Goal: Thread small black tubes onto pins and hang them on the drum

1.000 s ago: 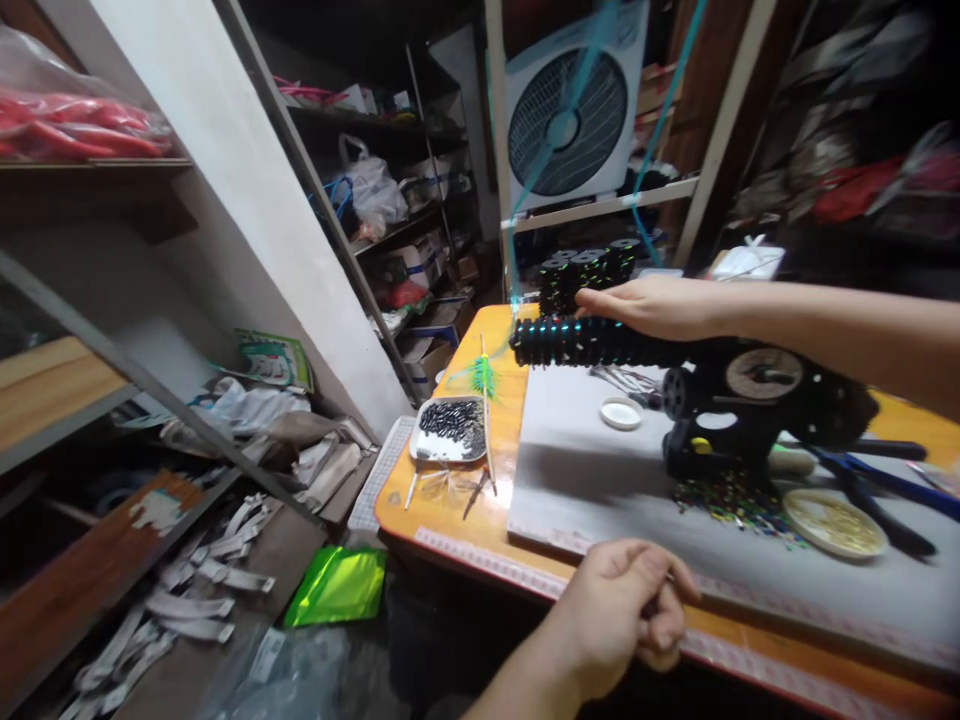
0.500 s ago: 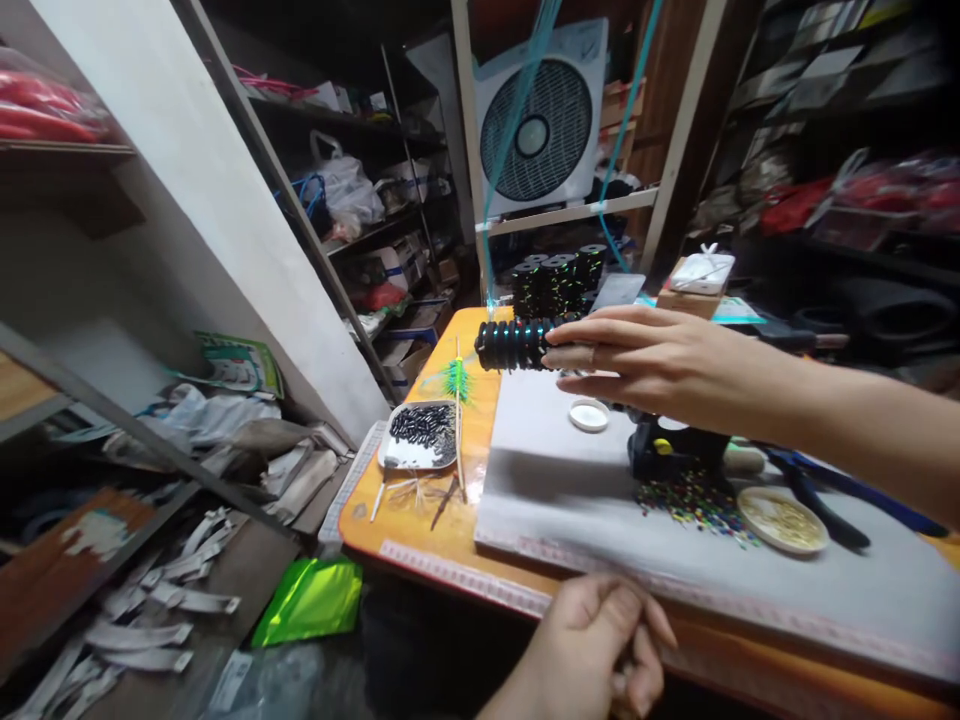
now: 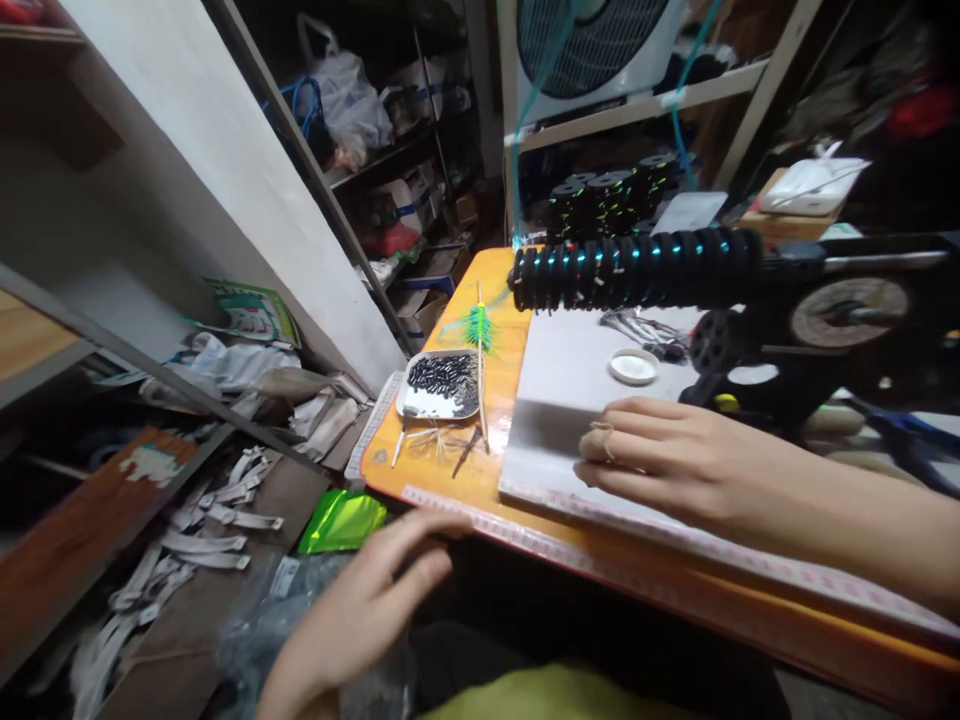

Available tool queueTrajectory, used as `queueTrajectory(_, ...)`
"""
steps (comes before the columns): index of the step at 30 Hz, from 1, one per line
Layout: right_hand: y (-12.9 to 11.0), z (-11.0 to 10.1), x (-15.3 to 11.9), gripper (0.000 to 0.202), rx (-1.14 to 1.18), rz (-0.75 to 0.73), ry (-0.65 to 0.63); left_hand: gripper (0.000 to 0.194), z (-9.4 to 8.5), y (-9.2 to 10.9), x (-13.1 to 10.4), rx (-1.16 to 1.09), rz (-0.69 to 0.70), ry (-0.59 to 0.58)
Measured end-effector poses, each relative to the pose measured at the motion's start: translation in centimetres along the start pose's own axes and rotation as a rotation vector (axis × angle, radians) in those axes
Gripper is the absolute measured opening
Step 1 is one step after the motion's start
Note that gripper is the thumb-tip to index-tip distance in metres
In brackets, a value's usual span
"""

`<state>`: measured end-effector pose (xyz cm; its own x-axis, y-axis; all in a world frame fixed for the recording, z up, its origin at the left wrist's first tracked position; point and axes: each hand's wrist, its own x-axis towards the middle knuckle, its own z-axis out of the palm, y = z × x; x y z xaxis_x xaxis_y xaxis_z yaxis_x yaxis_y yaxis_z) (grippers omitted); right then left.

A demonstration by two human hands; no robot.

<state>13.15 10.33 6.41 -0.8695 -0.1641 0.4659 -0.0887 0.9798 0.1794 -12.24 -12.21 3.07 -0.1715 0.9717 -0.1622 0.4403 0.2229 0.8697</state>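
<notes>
My left hand (image 3: 375, 590) hangs in front of the table's near edge, fingers stretched forward, holding nothing that I can see. Over the white board (image 3: 551, 455), my right hand (image 3: 664, 455) is palm down with its fingers loosely extended; one finger has a pale wrap on it. Above that hand, a horizontal row of black rings (image 3: 637, 268) with turquoise glints sits on a dark machine (image 3: 847, 310) with a round, pale disc. Between the rings and my right hand is a small white dish (image 3: 634, 367). Nothing shows in the right hand, though its palm is hidden.
A white tray (image 3: 420, 405) of small black pieces sits on the orange table (image 3: 484, 270). A green bristly item (image 3: 478, 328) lies behind it. Several dark spools (image 3: 607, 205) stand at the back. On the left floor are pale strips (image 3: 217, 545) and a shiny green packet (image 3: 341, 520).
My right hand has come down off the black rings to the board. My left hand has moved left and its fingers have opened. The view has tilted down.
</notes>
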Motion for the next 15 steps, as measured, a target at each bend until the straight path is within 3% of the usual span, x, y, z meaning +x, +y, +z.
queueTrajectory(3, -0.7, 1.4, -0.1, 0.045, 0.027, -0.074, 0.024, 0.024, -1.5, 0.6, 1.8, 0.135, 0.039, 0.335)
queueTrajectory(5, -0.9, 2.3, -0.3, 0.040, 0.070, -0.064, 0.030, 0.021, -1.2, 0.8, 3.8, 0.287, 0.157, 0.460)
queueTrajectory(7, -1.2, 3.0, -0.4, 0.035, 0.128, -0.046, 0.031, 0.018, -0.7, 0.8, 5.9, 0.428, 0.268, 0.491)
queueTrajectory(10, -1.9, 3.9, -0.7, 0.024, 0.196, 0.011, 0.029, 0.019, -0.1, 0.8, 7.9, 0.513, 0.305, 0.476)
queueTrajectory(15, -4.3, 5.1, -1.1, 0.018, 0.315, 0.118, 0.048, 0.023, 0.3, 1.2, 8.5, 0.662, 0.279, 0.472)
